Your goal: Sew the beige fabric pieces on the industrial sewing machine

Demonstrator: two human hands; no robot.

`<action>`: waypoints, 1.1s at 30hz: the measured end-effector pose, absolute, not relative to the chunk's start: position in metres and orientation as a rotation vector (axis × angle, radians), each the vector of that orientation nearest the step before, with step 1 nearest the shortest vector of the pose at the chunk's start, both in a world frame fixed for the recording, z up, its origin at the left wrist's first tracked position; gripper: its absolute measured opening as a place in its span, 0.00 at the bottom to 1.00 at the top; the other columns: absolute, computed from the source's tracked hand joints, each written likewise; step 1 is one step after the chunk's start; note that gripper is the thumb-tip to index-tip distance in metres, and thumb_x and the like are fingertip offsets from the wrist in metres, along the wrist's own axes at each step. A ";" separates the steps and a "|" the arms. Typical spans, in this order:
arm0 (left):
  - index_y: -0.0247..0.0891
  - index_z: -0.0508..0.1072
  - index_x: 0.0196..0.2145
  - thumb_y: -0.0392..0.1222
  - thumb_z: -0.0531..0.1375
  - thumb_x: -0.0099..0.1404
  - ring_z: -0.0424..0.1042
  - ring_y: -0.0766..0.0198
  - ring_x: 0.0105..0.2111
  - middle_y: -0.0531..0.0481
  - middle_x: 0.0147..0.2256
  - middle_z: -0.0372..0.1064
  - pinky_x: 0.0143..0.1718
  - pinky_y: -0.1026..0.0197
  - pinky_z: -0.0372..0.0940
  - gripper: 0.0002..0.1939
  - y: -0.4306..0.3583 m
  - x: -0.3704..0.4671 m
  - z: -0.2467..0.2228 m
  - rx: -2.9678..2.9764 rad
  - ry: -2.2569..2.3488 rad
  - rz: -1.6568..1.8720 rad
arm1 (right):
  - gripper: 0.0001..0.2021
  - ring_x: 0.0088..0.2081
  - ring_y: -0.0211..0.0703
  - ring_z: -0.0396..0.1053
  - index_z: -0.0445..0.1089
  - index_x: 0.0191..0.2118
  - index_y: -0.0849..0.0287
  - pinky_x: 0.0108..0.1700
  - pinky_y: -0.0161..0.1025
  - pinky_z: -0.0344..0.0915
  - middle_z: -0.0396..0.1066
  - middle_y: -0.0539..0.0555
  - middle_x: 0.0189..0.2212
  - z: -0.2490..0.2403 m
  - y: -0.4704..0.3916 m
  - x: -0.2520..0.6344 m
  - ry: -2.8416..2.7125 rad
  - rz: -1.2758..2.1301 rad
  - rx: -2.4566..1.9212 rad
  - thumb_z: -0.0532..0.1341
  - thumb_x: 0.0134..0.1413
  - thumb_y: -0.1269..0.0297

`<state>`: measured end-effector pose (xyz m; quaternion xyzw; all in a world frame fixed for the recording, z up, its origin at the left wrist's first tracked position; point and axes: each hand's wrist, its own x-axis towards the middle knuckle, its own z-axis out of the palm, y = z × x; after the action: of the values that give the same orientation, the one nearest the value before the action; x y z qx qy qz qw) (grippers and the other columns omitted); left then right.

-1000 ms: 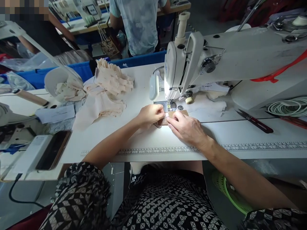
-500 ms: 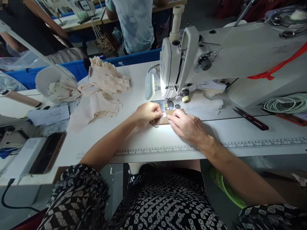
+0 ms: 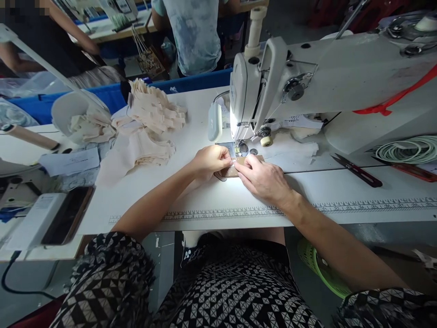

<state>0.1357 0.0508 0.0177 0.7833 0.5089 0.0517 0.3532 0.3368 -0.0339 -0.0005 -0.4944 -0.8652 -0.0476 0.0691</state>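
Observation:
My left hand is closed in a pinch just in front of the presser foot of a white sewing machine. Between its fingertips and those of my right hand lies a small white piece of fabric, mostly covered by the fingers. The right thumb and forefinger are pressed together on its right end. Both hands rest over a brown plate set in the machine bed. Under the machine's lamp the needle area is brightly lit.
Stacked cream fabric pieces lie to the left. Thread snips and coiled pale cord are at the right. A printed ruler runs along the table's front edge. A phone lies far left; a green basket stands below.
My right fingertips have shifted slightly left, closer to my left fingertips, over the white fabric. The left hand stays nearly where it was. The view has tilted a little.

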 end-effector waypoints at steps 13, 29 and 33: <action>0.32 0.76 0.48 0.35 0.45 0.79 0.73 0.50 0.46 0.34 0.48 0.76 0.49 0.46 0.70 0.19 -0.016 0.132 -0.013 2.935 1.062 0.611 | 0.20 0.32 0.44 0.65 0.77 0.49 0.62 0.32 0.43 0.50 0.75 0.60 0.38 -0.004 -0.036 0.327 -2.630 -0.294 -1.437 0.46 0.74 0.68; 0.25 0.76 0.56 0.37 0.45 0.79 0.76 0.48 0.53 0.31 0.53 0.76 0.55 0.45 0.76 0.23 0.008 0.120 -0.025 2.968 0.819 0.583 | 0.19 0.29 0.42 0.59 0.79 0.41 0.61 0.32 0.43 0.50 0.73 0.57 0.32 -0.001 -0.040 0.334 -2.539 -0.257 -1.441 0.49 0.70 0.70; 0.22 0.75 0.57 0.38 0.46 0.79 0.76 0.47 0.53 0.30 0.53 0.76 0.55 0.45 0.76 0.23 0.017 0.122 -0.029 2.979 0.815 0.605 | 0.19 0.28 0.41 0.61 0.78 0.38 0.60 0.31 0.41 0.51 0.74 0.57 0.34 0.002 -0.035 0.336 -2.470 -0.218 -1.542 0.49 0.71 0.69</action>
<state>0.1221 0.0174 -0.0285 0.9465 0.2591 0.1923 -0.0027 0.3364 -0.0348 0.0023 -0.5248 -0.8408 -0.0742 0.1104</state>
